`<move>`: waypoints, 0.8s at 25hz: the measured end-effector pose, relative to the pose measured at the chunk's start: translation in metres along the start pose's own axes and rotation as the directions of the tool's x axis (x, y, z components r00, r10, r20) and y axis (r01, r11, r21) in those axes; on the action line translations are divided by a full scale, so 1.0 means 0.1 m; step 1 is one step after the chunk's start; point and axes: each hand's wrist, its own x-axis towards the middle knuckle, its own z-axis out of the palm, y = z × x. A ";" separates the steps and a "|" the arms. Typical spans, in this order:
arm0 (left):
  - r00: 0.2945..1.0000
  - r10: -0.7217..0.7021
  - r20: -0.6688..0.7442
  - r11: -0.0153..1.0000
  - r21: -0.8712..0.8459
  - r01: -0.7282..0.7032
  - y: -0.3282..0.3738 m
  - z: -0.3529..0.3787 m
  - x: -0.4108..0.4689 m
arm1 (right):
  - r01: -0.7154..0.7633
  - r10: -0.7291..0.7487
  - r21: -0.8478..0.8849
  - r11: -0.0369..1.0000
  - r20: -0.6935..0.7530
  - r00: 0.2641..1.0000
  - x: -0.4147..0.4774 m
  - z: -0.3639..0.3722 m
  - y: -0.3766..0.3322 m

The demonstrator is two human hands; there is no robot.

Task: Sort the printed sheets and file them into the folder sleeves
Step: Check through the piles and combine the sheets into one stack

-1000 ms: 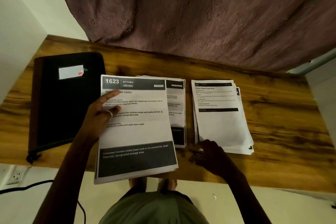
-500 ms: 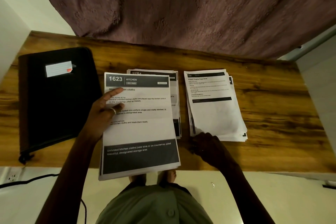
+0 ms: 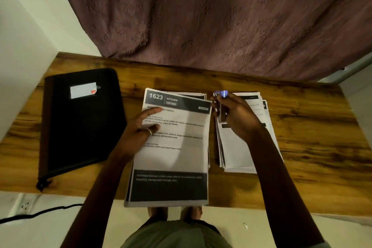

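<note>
Up from the near edge of the desk (image 3: 302,167), the right hand (image 3: 234,118) now pinches a small dark object (image 3: 221,109), too blurred to name, at the far right corner of the "1623" sheaf (image 3: 173,159) gripped by the left hand (image 3: 137,134), likely to fasten it; the closed folder (image 3: 80,125) lies just left of that hand.

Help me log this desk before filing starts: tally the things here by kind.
Black folder: 1
Piles of printed sheets: 3 (1623 pile held by the left hand, middle pile, right pile)
Small dark object, gripped by the right hand: 1
Total: 5
</note>
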 end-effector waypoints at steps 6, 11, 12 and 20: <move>0.997 0.026 0.068 0.999 0.044 -0.029 0.06 0.06 0.05 | 0.137 -0.017 -0.459 0.878 0.255 0.967 0.49 0.62 -0.55; 0.992 0.059 0.115 0.993 0.093 -0.070 0.04 0.04 0.04 | 0.255 0.147 -0.675 0.693 0.478 0.866 0.82 0.84 -0.70; 0.991 0.058 0.116 0.992 0.104 -0.071 0.04 0.05 0.04 | 0.237 0.209 -0.678 0.695 0.507 0.836 0.87 0.86 -0.70; 0.995 0.018 0.103 0.995 0.093 -0.028 0.04 0.09 0.01 | 0.141 0.422 -0.689 0.711 0.579 0.698 1.11 0.87 -0.61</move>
